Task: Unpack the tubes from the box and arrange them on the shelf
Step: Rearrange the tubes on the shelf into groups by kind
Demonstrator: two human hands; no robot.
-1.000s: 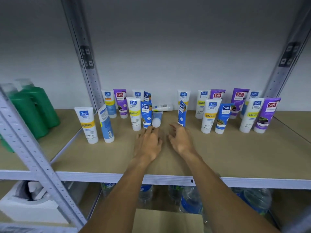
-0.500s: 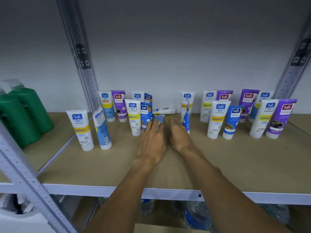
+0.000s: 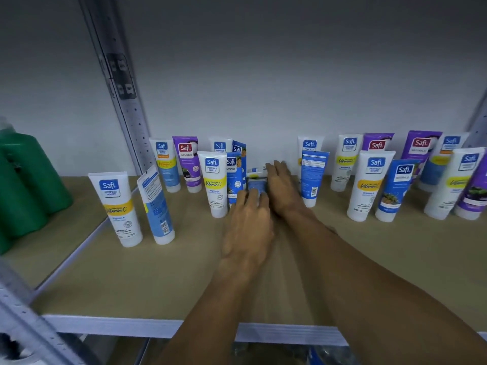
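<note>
Several Safi tubes stand cap-down along the back of the tan shelf (image 3: 184, 272), white, blue and purple. Two tubes lie flat in the gap between them: a pale blue tube (image 3: 255, 186) and, behind it, a small white tube (image 3: 256, 170). My left hand (image 3: 247, 225) reaches forward with its fingertips resting on the near end of the pale blue tube. My right hand (image 3: 282, 189) stretches beside it, straight fingers touching the white tube's end. A blue tube (image 3: 313, 177) with its back label showing stands just right of my right hand. The box is out of view.
Green bottles (image 3: 23, 185) stand on the neighbouring shelf at the left, beyond a grey metal upright (image 3: 123, 101). Tubes stand close on both sides of my hands. Water bottles (image 3: 324, 355) show dimly below the shelf's white front edge (image 3: 118, 325).
Both hands have slid farther back, from the open board to the two lying tubes. The blue tube by my right hand now shows its back label. The view has drawn closer.
</note>
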